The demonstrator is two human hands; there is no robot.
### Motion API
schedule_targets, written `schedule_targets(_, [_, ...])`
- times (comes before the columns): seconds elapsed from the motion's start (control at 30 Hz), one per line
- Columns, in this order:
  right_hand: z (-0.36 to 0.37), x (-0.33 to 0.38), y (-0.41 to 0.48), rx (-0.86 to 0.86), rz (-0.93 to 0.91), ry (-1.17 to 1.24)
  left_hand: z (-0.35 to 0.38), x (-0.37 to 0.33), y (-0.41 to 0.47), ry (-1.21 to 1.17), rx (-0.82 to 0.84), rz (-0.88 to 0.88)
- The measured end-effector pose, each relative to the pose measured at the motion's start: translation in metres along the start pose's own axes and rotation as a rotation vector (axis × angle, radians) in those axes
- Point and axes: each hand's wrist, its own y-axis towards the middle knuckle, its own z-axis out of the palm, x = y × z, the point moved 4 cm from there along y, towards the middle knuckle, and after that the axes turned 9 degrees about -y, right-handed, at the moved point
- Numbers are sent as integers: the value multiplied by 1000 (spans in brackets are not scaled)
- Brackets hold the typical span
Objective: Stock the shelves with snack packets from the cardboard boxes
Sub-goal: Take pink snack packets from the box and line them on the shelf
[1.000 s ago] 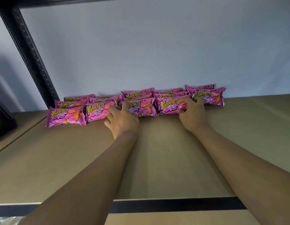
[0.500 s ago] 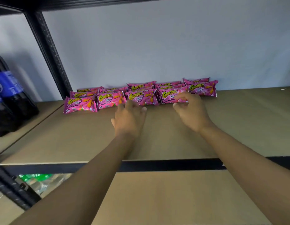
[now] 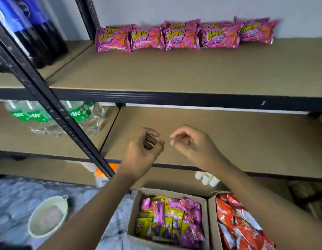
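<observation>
The left hand point(image 3: 142, 152) and the right hand point(image 3: 192, 147) are held just apart in front of the brown board of the middle shelf point(image 3: 246, 138), each with fingers loosely curled and nothing gripped. Glossy pink snack packets point(image 3: 181, 37) are lined up at the back of the brown upper shelf point(image 3: 174, 74) near the pale wall, 5 across the front row with more tucked behind. Below the arms, 2 open brown cardboard boxes are set side by side: the left box point(image 3: 134, 210) is filled with pink, yellow and purple packets point(image 3: 171, 219), the right box point(image 3: 212, 213) with red and orange packets point(image 3: 235, 224).
</observation>
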Motion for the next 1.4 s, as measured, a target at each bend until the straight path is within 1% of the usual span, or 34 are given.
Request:
schedule_targets(0.07, [34,-44,-19,93,139,-25,-2,50,-18,74,56,-139])
schedule_targets(0.17, [75,-106,-47,169,301,-24,1,120,-48,137,119,-309])
schedule_targets(0.37, [142,-203,-96,241,590,3,24,244,-108,228,219,-588])
schedule_targets(0.5, [179,-266,-122,248,730,33,46,313,-140,219,246,-631])
schedule_targets(0.6, [207,-319,-138,237,834,59,58,365,-159,268,250,-747])
schedule_targets(0.77, [255,-399,-163,279,902,47,82,454,-190,286,285,-894])
schedule_targets(1.07, [319,-523,-203,255,1041,-64,164,570,-214,241,464,-918])
schedule_targets(1.2, [340,-557,-215,320,1019,-115,190,599,-211,195,465,-896])
schedule_targets(1.3, [349,-574,-222,351,1059,-150,206,619,-201,201,473,-882])
schedule_targets(1.33, [352,-577,-224,387,1064,-169,211,625,-197,193,458,-879])
schedule_targets(1.4, [358,-584,-226,423,1036,-199,219,635,-186,153,370,-890])
